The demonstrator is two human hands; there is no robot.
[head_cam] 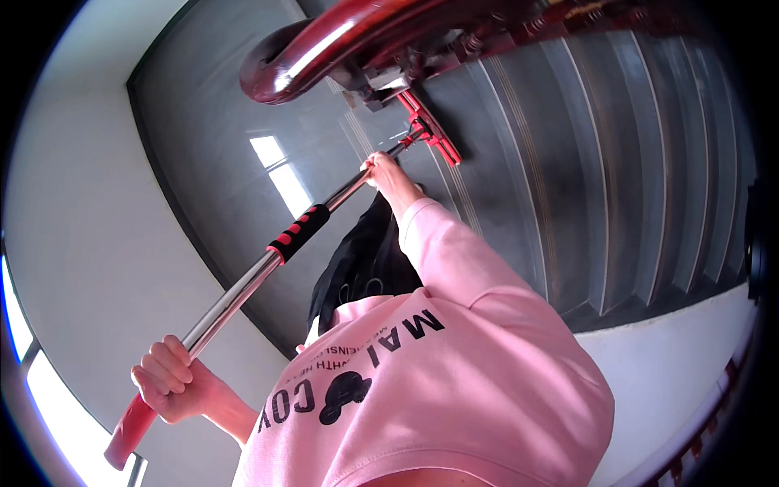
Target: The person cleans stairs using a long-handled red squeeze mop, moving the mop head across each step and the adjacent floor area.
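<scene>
My left hand (164, 380) is closed around the pole just above the red end grip (131, 432) of a mop. Farther down the same steel pole (234, 298), my right hand (383, 173) grips it close to the head. Between my hands the pole carries a black and red foam sleeve (298, 234). The red mop head (432, 131), which looks like a sponge mop's, lies across a grey stair step (481, 146) beside the foot of the banister. Its underside is hidden.
A glossy dark red wooden handrail (316, 55) curves overhead in front, above its balusters. Several grey steps (578, 182) with pale edge lines run off to the right. White walls (79, 201) border the grey landing floor (207, 103). A bright window (67, 414) is at lower left.
</scene>
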